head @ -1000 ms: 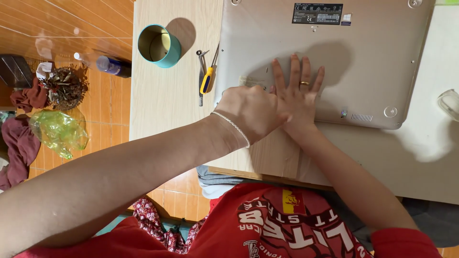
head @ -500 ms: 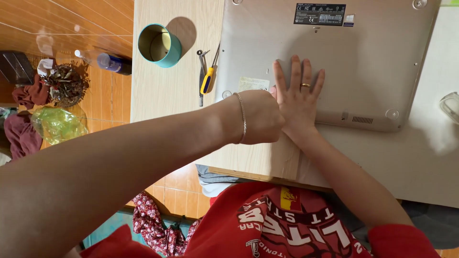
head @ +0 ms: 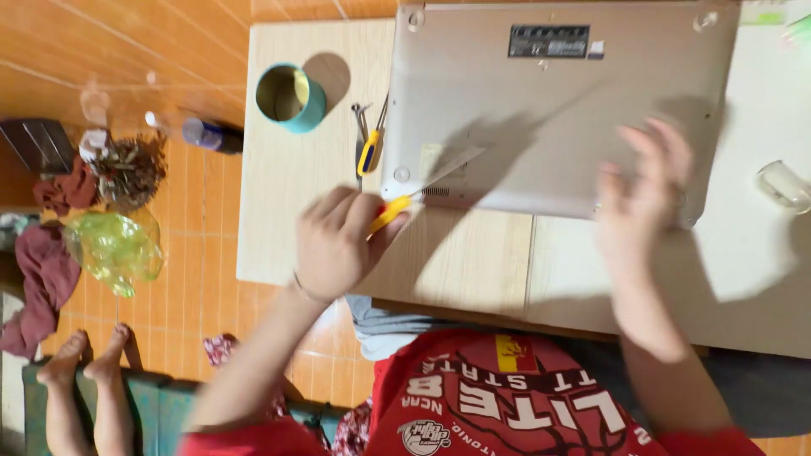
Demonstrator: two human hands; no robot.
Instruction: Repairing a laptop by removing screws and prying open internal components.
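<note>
- while the silver laptop point(head: 574, 110) is lying base-up on the pale table point(head: 287, 211), the left hand point(head: 338, 245) is clenching the yellow handle of a flat-bladed tool point(head: 422, 190), fingers curled tight around it.
- the tool is sitting at the laptop's near left corner; its blade is lying low across the base, probably so that the thin edge can meet the seam.
- its long axis is running diagonally, handle near and left, tip pointing far and right over the base panel.
- the right hand point(head: 646, 190) is hovering over the laptop's near right corner, fingers spread and grasping nothing; it is blurred, so i cannot tell whether it is touching the casing.
- a yellow-and-blue screwdriver point(head: 369, 152) is lying just left of the laptop, within reach of the left hand.
- a teal cup point(head: 291, 97) is standing farther left on the table, apart from the work.
</note>
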